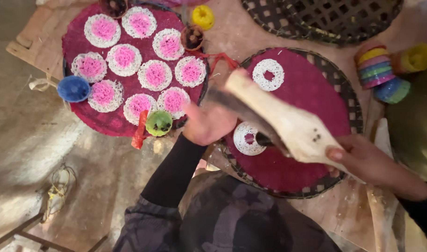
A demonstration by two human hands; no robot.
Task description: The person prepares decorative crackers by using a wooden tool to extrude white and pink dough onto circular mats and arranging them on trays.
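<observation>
Head view, nearest first: my right hand (363,161) grips the handle end of a pale wooden lever press (288,123), and my left hand (206,123) is closed around its dark front end. Under it lies a round woven tray lined with magenta cloth (316,84) holding two white noodle rings (268,74). Farther left, a second magenta-lined tray (78,42) carries eleven pink-and-white noodle discs (155,74).
</observation>
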